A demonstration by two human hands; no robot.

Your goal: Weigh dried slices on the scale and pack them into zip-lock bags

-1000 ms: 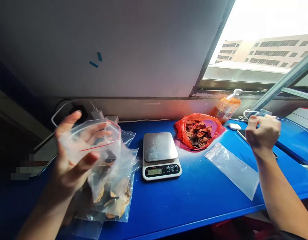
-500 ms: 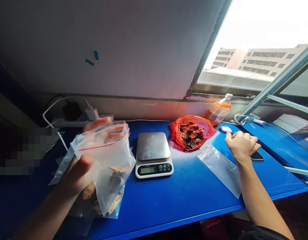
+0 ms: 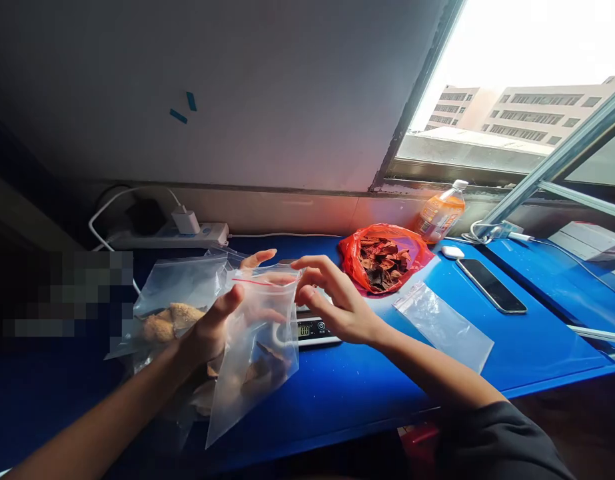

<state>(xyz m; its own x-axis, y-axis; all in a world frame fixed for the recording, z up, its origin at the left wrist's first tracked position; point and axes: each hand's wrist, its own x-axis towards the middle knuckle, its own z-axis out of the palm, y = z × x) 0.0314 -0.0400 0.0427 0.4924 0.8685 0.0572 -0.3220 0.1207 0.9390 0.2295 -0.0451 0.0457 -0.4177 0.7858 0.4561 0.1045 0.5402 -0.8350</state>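
Observation:
A clear zip bag (image 3: 261,327) with a red seal line hangs in front of me, with several dried brown slices low inside it. My left hand (image 3: 214,328) holds its upper left side, thumb in front and fingers behind the plastic. At the bag's upper right corner, my right hand (image 3: 350,308) has its fingers closed on the edge. The bag and hands cover most of the white kitchen scale (image 3: 320,340), whose display partly shows. Beside my left wrist lie other clear bags (image 3: 182,275), one with lumpy brown pieces in it.
An open red plastic bag (image 3: 351,267) of dark dried slices (image 3: 384,261) sits behind the scale. Right of it are an orange drink bottle (image 3: 441,215), a flat zip bag (image 3: 447,327), a white earphone case (image 3: 452,252) and a phone (image 3: 492,285). A power strip (image 3: 212,233) runs along the wall.
My right hand has come from beside the phone to the zip bag's right corner and taken hold of it. My left hand has carried the bag rightward, in front of the scale.

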